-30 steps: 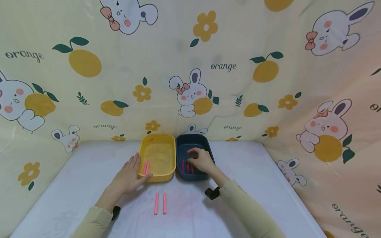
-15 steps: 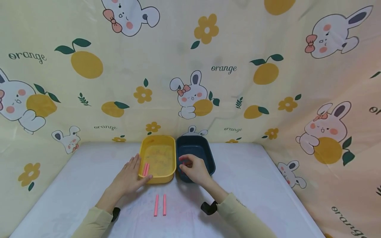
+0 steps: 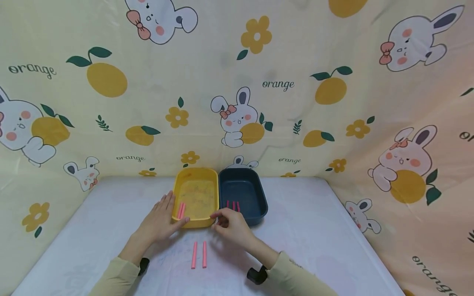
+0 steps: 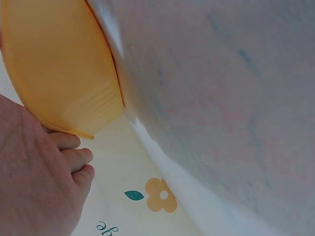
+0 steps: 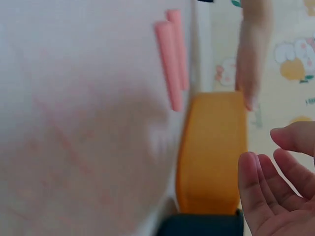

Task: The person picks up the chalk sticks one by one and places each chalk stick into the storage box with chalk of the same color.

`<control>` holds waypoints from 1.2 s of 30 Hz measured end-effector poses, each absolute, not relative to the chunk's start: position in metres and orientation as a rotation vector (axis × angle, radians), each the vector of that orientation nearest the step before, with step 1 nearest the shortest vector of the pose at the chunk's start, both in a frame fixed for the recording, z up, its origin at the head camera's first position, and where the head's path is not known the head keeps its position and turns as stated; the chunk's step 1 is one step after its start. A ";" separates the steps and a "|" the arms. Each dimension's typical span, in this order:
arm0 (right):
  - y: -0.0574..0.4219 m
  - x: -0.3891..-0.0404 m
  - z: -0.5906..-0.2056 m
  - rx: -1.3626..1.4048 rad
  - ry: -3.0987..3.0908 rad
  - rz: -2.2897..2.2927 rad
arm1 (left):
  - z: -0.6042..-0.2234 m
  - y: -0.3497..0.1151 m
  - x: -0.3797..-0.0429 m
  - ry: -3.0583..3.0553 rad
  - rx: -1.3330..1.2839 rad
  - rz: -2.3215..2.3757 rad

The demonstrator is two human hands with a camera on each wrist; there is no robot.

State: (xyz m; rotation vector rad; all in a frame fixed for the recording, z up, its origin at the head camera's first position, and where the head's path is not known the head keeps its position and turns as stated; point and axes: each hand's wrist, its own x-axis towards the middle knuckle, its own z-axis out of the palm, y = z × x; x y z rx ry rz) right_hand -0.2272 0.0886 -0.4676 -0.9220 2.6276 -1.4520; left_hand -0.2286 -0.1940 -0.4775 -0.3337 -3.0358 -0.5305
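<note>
My left hand (image 3: pixel 159 220) lies against the left side of a yellow plastic box (image 3: pixel 200 193), its fingers along the outer wall and its thumb at the near rim. Inside that box are two pink chalk sticks (image 3: pixel 181 210). A dark blue box (image 3: pixel 244 181) stands right beside it, and several pink chalk sticks (image 3: pixel 233 204) show in its near part. In front of the boxes hovers my right hand (image 3: pixel 235 228), over their near corners. The right wrist view shows a gap between its thumb and fingers (image 5: pixel 250 177), with nothing between them.
Two more pink chalk sticks (image 3: pixel 199 255) lie side by side on the white-covered table (image 3: pixel 296 246), nearer than the boxes. Faint coloured smudges mark the cover. Behind the table hangs a printed curtain (image 3: pixel 207 61).
My right hand has moved from over the blue box leftward and nearer, uncovering the chalk sticks in it. The left hand and the boxes have stayed in place.
</note>
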 end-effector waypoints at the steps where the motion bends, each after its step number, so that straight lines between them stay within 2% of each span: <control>1: 0.088 -0.226 -0.470 -0.935 2.618 -1.435 | -0.477 -0.194 -0.229 -3.034 -0.332 -0.531; 17: 0.074 -0.210 -0.488 -0.963 2.425 -1.126 | -0.475 -0.193 -0.227 -3.049 -0.321 -0.533; 25: 0.068 -0.209 -0.492 -1.047 2.512 -0.940 | -0.476 -0.195 -0.229 -3.041 -0.327 -0.525; 36: 0.064 -0.205 -0.491 -0.993 2.564 -0.846 | -0.482 -0.196 -0.232 -3.023 -0.336 -0.513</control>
